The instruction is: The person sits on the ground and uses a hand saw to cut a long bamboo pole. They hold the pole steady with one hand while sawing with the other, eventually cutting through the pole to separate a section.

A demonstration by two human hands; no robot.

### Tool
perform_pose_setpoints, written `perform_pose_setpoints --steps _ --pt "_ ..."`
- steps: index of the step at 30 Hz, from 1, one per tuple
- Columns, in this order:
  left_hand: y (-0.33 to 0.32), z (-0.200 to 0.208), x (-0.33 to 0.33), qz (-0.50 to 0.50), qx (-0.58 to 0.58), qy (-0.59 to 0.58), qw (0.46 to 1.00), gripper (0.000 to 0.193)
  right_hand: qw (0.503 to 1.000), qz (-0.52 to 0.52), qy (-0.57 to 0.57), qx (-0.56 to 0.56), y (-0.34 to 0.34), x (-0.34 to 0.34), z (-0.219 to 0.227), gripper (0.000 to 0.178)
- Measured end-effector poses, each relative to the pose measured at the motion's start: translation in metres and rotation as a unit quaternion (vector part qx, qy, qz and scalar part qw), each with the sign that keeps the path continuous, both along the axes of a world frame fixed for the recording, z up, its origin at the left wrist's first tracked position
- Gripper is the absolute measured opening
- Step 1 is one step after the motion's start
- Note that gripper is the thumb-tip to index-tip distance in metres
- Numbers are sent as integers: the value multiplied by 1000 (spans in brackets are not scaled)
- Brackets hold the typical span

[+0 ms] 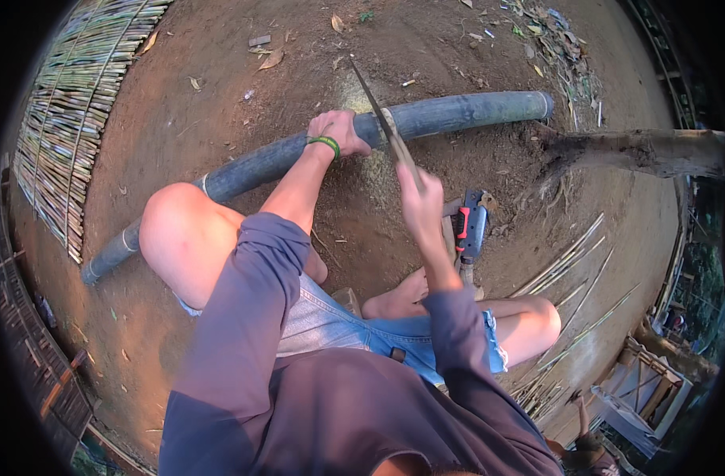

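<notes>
A thick, dark bamboo pole (473, 113) lies across the ground in front of me, running from far right to near left past my bent left knee. My left hand (340, 133), with a green and yellow wristband (324, 143), is closed over the pole near its middle. My right hand (420, 202) grips the pale handle of a long-bladed knife (370, 97), just right of the left hand. Its dark, narrow blade crosses above the pole and points away from me. A pale, scraped patch shows on the pole by the blade. Whether the edge touches it, I cannot tell.
Pale shavings (376, 176) lie under the pole. A tool with a red and black grip (467, 228) rests by my right foot. Bamboo slats form a mat (85, 103) at left. A log (640, 151) and thin sticks (565, 262) are right; another person (586, 444) is lower right.
</notes>
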State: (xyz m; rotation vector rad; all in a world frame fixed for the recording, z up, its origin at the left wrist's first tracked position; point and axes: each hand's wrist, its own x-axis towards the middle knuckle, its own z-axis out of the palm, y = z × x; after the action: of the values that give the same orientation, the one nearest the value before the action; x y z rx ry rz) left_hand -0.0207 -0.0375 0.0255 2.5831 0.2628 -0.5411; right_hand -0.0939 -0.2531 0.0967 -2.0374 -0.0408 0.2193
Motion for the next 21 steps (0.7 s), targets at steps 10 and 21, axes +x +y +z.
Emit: perform_pose_setpoints --steps 10,21 --pt "2 3 5 -18 0 12 1000 75 998 -37 -22 -35 -3 -26 -7 36" --pt "16 -1 8 -1 5 40 999 82 999 -32 -6 -6 24 29 -33 46"
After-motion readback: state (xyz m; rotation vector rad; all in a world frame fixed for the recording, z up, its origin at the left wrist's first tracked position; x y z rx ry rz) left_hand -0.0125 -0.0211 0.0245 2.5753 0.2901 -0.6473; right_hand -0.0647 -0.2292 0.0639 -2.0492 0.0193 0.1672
